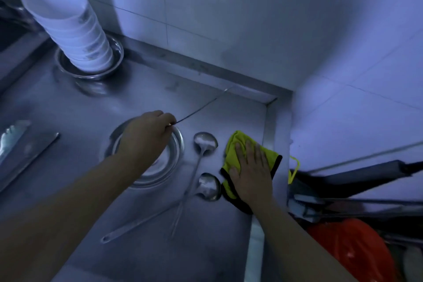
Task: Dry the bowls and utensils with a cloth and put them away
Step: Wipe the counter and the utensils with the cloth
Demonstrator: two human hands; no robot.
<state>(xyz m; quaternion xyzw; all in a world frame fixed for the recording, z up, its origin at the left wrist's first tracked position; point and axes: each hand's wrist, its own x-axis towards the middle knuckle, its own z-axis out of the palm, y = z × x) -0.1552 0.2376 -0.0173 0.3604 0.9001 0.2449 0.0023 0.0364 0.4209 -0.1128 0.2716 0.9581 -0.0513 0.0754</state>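
Steel counter (75, 107) under blue light: your left hand (146, 131) pinches a thin utensil handle (201, 105) above a metal bowl (160, 162); your right hand (250, 171) presses flat on the yellow cloth (231, 151) beside two ladles (206, 144).

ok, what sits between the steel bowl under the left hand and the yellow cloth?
Head view: two steel ladles lie between the steel bowl and the yellow cloth, their handles crossing toward the counter's front.
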